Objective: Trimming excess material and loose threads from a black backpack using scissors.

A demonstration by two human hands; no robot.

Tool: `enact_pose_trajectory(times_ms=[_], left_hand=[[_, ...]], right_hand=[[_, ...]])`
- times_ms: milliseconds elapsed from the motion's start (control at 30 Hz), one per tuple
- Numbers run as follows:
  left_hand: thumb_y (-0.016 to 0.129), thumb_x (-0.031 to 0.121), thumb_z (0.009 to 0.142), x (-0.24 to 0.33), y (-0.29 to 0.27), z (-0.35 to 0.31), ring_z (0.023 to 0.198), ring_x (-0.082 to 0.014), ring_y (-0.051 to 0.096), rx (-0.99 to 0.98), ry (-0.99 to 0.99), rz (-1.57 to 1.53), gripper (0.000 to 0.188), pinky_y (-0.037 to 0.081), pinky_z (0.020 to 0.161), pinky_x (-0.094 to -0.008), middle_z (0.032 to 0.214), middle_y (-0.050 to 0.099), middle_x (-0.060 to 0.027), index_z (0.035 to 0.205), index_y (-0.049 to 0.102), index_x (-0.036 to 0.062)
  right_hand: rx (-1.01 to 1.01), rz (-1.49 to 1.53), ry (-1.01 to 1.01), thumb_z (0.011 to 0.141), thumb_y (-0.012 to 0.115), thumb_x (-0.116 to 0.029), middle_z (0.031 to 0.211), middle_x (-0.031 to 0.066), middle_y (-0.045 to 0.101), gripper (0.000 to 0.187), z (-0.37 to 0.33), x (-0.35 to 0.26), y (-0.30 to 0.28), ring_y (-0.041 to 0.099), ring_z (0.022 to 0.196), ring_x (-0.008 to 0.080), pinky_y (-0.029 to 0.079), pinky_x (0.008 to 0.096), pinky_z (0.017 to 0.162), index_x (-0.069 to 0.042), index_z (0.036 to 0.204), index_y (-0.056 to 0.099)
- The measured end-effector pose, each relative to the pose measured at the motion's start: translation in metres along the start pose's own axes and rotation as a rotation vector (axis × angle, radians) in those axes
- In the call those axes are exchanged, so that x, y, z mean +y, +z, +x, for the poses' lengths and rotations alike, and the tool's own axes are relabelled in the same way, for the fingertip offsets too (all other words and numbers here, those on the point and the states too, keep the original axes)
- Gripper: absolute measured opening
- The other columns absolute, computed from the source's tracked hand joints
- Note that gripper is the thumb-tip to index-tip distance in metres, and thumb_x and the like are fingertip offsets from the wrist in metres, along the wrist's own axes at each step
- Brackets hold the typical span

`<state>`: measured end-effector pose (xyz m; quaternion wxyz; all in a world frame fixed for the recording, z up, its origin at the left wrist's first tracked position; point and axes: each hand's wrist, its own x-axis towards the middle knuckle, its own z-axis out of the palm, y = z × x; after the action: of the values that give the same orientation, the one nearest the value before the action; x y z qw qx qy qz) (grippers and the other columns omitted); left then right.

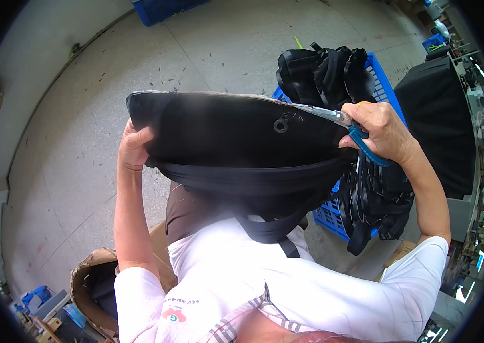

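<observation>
A black fabric bag [213, 131] is held up in front of me, its wide panel spread between my hands. My left hand [134, 146] grips the bag's left side, thumb on the near face and the other fingers hidden behind it. Closed round the teal handles of a pair of scissors [367, 147] is my right hand [380, 130], at the bag's upper right corner. The silver blades point left along the pale-edged top of the panel. A round grey mark shows on the black cloth below the blades. Straps hang from the bag's lower side against my shirt.
To the right, a blue plastic crate [382, 80] is piled with black bags [325, 74]. Beyond it stands a black-covered surface [439, 120]. An open cardboard box [82, 280] holds dark material at lower left. Small dark scraps lie on the grey floor [207, 51].
</observation>
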<state>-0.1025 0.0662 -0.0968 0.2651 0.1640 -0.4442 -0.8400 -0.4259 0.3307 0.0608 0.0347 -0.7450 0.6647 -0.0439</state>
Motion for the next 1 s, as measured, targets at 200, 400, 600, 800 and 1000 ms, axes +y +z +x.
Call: enact_pose_trajectory(times_ms=[200, 400, 600, 800, 1000], left_hand=[[0.074, 0.011, 0.064, 0.0, 0.001, -0.004, 0.092, -0.022, 0.06, -0.078, 0.079, 0.001, 0.051, 0.047, 0.085, -0.0345, 0.105, 0.061, -0.0111, 0.11, 0.055, -0.0009], [0.074, 0.012, 0.064, 0.0, -0.001, -0.009, 0.094, -0.0228, 0.06, -0.108, 0.114, -0.031, 0.052, 0.046, 0.086, -0.0346, 0.106, 0.06, -0.0117, 0.111, 0.054, -0.0005], [0.076, 0.013, 0.058, 0.003, 0.0, -0.016, 0.097, -0.0194, 0.057, -0.033, 0.056, -0.015, 0.058, 0.041, 0.089, -0.0302, 0.103, 0.06, -0.0065, 0.11, 0.055, 0.0019], [0.075, 0.011, 0.058, 0.002, -0.003, -0.018, 0.097, -0.0194, 0.057, -0.037, 0.042, 0.003, 0.055, 0.041, 0.089, -0.0296, 0.103, 0.061, -0.0067, 0.109, 0.055, 0.0018], [0.073, 0.007, 0.059, 0.006, -0.002, -0.022, 0.092, -0.0186, 0.057, -0.095, 0.057, 0.018, 0.049, 0.042, 0.085, -0.0285, 0.099, 0.062, -0.0068, 0.105, 0.056, 0.0016]], right_hand=[[0.022, -0.087, -0.058, 0.066, 0.067, -0.053, 0.07, 0.0084, 0.057, 0.054, 0.02, -0.008, -0.009, 0.059, 0.07, 0.0231, 0.048, 0.0318, 0.061, -0.006, 0.089, 0.056], [0.011, -0.103, -0.102, 0.067, 0.064, -0.055, 0.068, 0.0088, 0.055, 0.055, 0.032, -0.005, -0.002, 0.057, 0.067, 0.0227, 0.048, 0.0316, 0.061, -0.005, 0.089, 0.055], [-0.002, -0.013, -0.126, 0.071, 0.065, -0.049, 0.061, 0.0071, 0.053, 0.048, 0.031, -0.003, 0.004, 0.056, 0.057, 0.0201, 0.047, 0.0273, 0.055, -0.005, 0.088, 0.055], [0.07, 0.04, -0.145, 0.068, 0.065, -0.051, 0.059, 0.0056, 0.048, 0.05, 0.025, -0.002, 0.013, 0.051, 0.052, 0.0207, 0.04, 0.0287, 0.047, -0.004, 0.084, 0.052], [0.126, -0.077, -0.182, 0.069, 0.067, -0.05, 0.065, 0.0076, 0.054, 0.049, 0.042, -0.019, 0.0, 0.057, 0.062, 0.0206, 0.047, 0.0283, 0.055, -0.006, 0.088, 0.055]])
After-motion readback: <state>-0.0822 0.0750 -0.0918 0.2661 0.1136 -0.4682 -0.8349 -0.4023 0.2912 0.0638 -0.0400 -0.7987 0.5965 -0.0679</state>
